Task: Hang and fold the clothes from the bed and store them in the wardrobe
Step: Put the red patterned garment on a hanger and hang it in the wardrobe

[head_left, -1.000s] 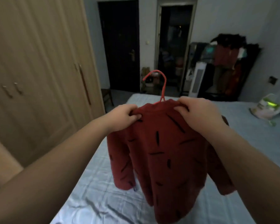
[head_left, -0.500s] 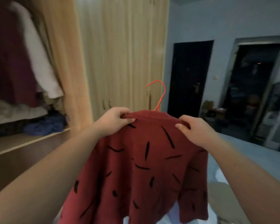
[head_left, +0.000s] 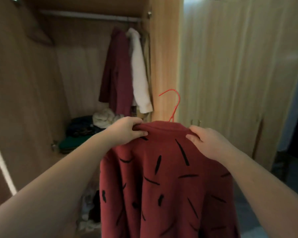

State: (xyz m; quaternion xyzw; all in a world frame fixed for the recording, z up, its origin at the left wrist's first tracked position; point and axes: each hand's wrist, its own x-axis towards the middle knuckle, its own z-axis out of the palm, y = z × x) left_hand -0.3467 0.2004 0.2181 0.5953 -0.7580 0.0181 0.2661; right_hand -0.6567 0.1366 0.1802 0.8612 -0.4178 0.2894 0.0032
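Observation:
A red sweater (head_left: 163,182) with black dash marks hangs from a thin red hanger (head_left: 175,107) whose hook sticks up above the collar. My left hand (head_left: 127,131) grips the sweater's left shoulder and my right hand (head_left: 206,141) grips its right shoulder. I hold it in front of the open wardrobe (head_left: 163,57). The hanging rail (head_left: 89,15) runs across the top of the open compartment.
A maroon garment (head_left: 117,73) and a white garment (head_left: 139,74) hang at the rail's right end. Folded and piled clothes (head_left: 86,129) lie on the shelf below, more heaped lower down (head_left: 89,210). Shut wardrobe doors (head_left: 230,74) stand to the right, an open door (head_left: 9,100) to the left.
My view has swung left from the bed and doorways to the open wardrobe. Both hands keep the same grip on the sweater's shoulders, now held nearer the wardrobe.

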